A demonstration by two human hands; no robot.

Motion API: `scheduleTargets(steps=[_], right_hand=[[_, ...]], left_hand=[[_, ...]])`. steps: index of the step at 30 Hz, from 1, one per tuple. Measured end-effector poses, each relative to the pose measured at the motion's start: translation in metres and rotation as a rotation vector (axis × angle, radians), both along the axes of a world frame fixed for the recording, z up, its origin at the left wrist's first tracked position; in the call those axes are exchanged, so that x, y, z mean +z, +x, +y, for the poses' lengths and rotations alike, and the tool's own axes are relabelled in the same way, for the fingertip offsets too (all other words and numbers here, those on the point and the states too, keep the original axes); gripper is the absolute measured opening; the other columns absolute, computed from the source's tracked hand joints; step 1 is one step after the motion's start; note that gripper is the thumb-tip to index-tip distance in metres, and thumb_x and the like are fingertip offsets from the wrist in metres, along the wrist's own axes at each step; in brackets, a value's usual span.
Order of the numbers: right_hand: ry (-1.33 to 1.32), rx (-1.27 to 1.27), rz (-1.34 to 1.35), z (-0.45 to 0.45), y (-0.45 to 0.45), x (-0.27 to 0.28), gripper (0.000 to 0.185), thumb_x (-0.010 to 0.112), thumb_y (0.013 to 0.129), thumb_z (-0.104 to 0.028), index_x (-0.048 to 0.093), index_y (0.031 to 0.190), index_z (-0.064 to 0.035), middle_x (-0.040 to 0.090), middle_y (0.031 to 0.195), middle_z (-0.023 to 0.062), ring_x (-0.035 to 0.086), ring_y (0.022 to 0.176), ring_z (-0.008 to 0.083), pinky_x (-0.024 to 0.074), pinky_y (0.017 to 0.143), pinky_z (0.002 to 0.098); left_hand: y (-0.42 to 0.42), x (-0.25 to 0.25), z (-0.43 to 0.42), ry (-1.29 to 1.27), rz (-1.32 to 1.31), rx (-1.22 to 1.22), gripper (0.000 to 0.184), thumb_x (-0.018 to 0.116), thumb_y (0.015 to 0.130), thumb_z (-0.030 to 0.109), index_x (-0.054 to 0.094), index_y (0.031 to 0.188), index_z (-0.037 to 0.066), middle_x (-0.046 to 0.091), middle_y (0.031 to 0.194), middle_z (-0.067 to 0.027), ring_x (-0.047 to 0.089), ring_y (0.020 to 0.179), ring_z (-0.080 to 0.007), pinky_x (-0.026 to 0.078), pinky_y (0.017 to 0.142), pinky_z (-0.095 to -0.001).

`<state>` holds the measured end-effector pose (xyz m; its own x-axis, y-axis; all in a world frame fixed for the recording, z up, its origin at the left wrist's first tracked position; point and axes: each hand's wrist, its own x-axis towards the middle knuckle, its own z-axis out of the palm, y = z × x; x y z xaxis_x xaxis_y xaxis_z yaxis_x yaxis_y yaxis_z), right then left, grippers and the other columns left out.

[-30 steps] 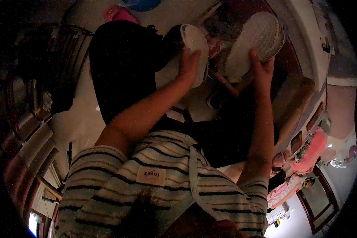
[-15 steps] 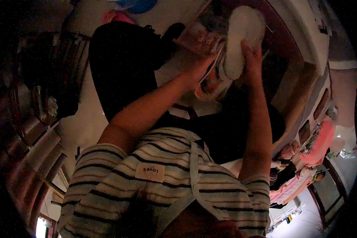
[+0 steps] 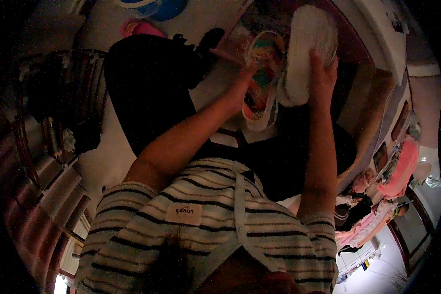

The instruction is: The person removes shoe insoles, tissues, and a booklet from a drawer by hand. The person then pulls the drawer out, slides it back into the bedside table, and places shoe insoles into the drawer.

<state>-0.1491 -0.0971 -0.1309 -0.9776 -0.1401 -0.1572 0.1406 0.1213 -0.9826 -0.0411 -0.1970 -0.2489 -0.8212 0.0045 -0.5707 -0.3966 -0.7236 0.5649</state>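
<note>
My left hand (image 3: 247, 83) is wrapped around the side of a shoe (image 3: 263, 78) with a pale rim. Its multicoloured inner face, in green, orange and dark patches, is turned up towards me. In my right hand (image 3: 323, 73) is a second shoe (image 3: 301, 61), its long pale sole facing up, the thumb or fingers pressed along its right edge. The two shoes are side by side, close together, above my lap. Dim light and grain blur their details.
A dark, box-like container with a reddish edge (image 3: 357, 36) lies beyond my hands. A blue bucket (image 3: 169, 9) and a pink item (image 3: 142, 28) are at the upper left. Dark wooden furniture (image 3: 63, 98) stands left; pink clothes or bedding (image 3: 402, 166) lie right.
The left shoe has turned from nearly edge-on so its colourful inner face shows. The right shoe has shifted slightly to the right with my right hand.
</note>
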Motion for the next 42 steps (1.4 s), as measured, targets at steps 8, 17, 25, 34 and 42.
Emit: scheduleTargets(steps=[8, 17, 25, 34, 42], right_hand=[[0.675, 0.318, 0.294, -0.002, 0.058, -0.098, 0.052, 0.052, 0.082, -0.024, 0.032, 0.121, 0.0041, 0.042, 0.119, 0.0221, 0.043, 0.107, 0.0319, 0.0339, 0.09, 0.0358], [0.024, 0.19, -0.294, -0.01, 0.054, -0.042, 0.055, 0.048, 0.084, -0.034, 0.029, 0.126, -0.0038, 0.041, 0.12, 0.0171, 0.041, 0.109, 0.0256, 0.0318, 0.091, 0.0321], [0.003, 0.378, -0.304, -0.004, 0.039, -0.087, 0.068, 0.053, 0.081, -0.034, 0.015, 0.133, -0.0125, 0.033, 0.128, 0.0188, 0.035, 0.116, 0.03, 0.0315, 0.093, 0.0368], [0.164, 0.487, 0.088, -0.01, 0.03, -0.109, 0.067, 0.047, 0.084, -0.013, 0.005, 0.136, -0.0158, 0.027, 0.133, 0.0176, 0.03, 0.119, 0.0328, 0.0279, 0.096, 0.0382], [0.943, 0.306, 0.459, 0.043, -0.07, -0.167, 0.04, 0.053, 0.08, -0.024, 0.046, 0.115, -0.0069, 0.046, 0.117, 0.014, 0.042, 0.109, 0.0269, 0.0345, 0.089, 0.0343]], left_hand=[[0.009, 0.047, -0.008, 0.518, -0.028, 0.19, 0.054, 0.048, 0.079, 0.046, 0.041, 0.117, 0.009, 0.051, 0.105, -0.0083, 0.049, 0.096, -0.0224, 0.04, 0.08, -0.0372], [0.009, 0.03, -0.014, 0.173, -0.01, 0.18, 0.046, 0.058, 0.078, 0.031, 0.043, 0.116, 0.008, 0.051, 0.107, -0.0077, 0.05, 0.096, -0.0226, 0.04, 0.083, -0.0371], [-0.014, 0.027, -0.001, 0.013, -0.171, 0.174, 0.055, 0.055, 0.08, 0.035, 0.034, 0.124, 0.008, 0.044, 0.116, -0.0076, 0.043, 0.106, -0.0222, 0.036, 0.088, -0.0364], [-0.016, 0.015, -0.002, -0.012, -0.183, 0.22, 0.055, 0.056, 0.08, 0.031, 0.03, 0.123, 0.01, 0.041, 0.118, -0.0079, 0.042, 0.107, -0.0221, 0.037, 0.087, -0.0371], [-0.019, -0.001, -0.006, -0.214, -0.218, 0.317, 0.057, 0.064, 0.074, 0.024, 0.034, 0.12, 0.01, 0.047, 0.112, -0.0088, 0.047, 0.101, -0.028, 0.04, 0.083, -0.0445]])
